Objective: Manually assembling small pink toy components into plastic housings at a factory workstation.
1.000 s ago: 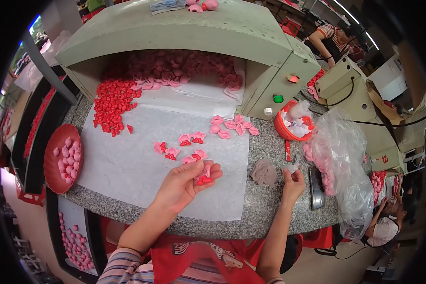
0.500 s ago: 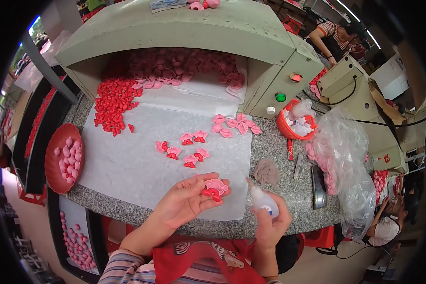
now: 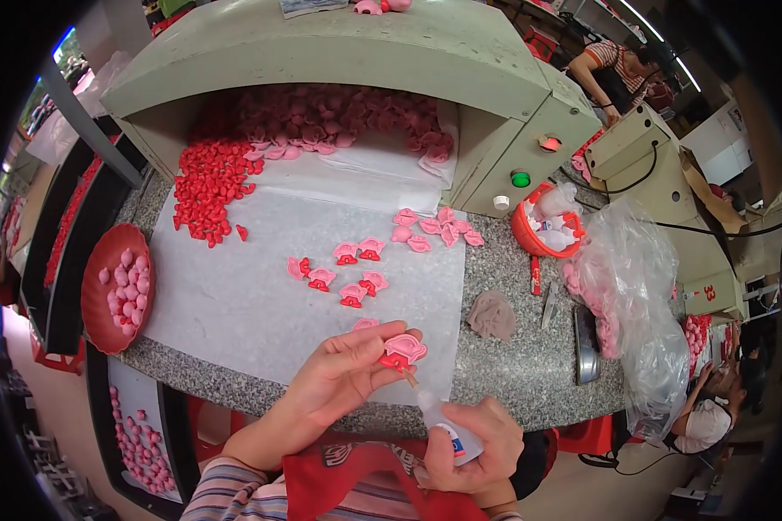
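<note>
Pink-red piece (image 3: pixel 405 350) pinched in left hand (image 3: pixel 346 366); right hand (image 3: pixel 487 441) closed round bottle (image 3: pixel 441 418), tip at piece. Beyond grip: several joined pieces (image 3: pixel 353 290) look done; loose reds (image 3: pixel 202 193), pinks (image 3: pixel 430 227) remain.

A fisheye on the wearer's head looks down and forward across the worktop (image 3: pixel 534 373). It sits close above the forearms (image 3: pixel 265 440), which enter between five and seven o'clock; the metal box (image 3: pixel 321 48) stands farther off at twelve. It also takes in floor (image 3: pixel 65 391) at eight.
</note>
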`<state>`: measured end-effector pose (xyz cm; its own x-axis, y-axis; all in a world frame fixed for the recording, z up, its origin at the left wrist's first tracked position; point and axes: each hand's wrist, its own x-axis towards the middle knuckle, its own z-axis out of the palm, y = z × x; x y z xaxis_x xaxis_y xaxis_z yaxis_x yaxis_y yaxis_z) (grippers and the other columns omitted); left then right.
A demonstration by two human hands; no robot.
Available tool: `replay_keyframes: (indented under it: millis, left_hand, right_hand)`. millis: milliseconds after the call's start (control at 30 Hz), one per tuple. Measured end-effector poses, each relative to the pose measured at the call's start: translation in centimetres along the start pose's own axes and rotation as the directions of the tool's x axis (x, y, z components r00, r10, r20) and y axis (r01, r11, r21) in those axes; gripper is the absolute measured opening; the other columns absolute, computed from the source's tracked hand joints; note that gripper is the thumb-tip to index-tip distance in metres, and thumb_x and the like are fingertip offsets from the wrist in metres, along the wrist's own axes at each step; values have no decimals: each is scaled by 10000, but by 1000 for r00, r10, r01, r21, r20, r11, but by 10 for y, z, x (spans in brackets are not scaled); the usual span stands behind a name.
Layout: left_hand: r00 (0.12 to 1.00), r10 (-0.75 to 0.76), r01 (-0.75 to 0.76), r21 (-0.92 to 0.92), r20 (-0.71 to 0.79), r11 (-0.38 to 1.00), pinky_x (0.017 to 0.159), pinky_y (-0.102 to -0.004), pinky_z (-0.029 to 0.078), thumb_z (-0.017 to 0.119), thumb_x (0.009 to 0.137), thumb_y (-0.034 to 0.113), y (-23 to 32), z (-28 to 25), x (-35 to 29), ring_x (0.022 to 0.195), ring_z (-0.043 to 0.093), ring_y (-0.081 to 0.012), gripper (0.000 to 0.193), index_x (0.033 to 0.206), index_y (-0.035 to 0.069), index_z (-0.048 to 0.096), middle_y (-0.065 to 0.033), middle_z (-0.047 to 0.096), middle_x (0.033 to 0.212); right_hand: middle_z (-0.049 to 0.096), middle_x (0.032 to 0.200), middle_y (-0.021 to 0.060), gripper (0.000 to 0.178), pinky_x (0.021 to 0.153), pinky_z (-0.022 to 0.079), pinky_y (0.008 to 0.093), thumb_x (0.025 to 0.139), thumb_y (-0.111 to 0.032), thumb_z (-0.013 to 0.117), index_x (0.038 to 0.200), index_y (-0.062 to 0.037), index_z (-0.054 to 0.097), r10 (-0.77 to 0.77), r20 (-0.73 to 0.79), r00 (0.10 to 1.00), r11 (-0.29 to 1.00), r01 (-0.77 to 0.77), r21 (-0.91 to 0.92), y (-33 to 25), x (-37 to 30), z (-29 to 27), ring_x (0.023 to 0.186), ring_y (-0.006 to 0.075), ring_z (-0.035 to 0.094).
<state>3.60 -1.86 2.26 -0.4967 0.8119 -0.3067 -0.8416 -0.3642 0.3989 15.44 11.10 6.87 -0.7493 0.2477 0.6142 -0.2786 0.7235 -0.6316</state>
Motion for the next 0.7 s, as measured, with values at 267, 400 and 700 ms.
replay_keyframes:
  millis: [267,400,700]
  left_hand:
    - [1000,-1,1,-1,-10,1000,898,-367,436,530,833,145,-2,-2,1,1048,518,-255,352,1138,-25,483,-198,488,1165]
    - [1000,-4,4,5,-14,1000,890,-354,441,537,826,147,-1,0,0,1041,523,-251,350,1127,-26,493,-194,495,1159]
    - [1000,-12,13,16,-28,1000,886,-344,443,540,824,149,0,1,-1,1038,525,-243,359,1130,-32,490,-188,495,1162]
  right_hand:
    - [569,612,41,308,378,352,216,578,-11,638,877,-10,565,-26,16,1000,999,27,-26,1,1,5,412,135,448]
    - [573,619,42,310,373,346,217,582,-7,637,882,-5,559,-33,18,999,999,33,-39,2,1,6,409,134,445]
    - [588,644,54,296,366,332,218,587,-4,636,871,7,553,-63,0,998,997,63,-38,3,1,8,405,129,441]
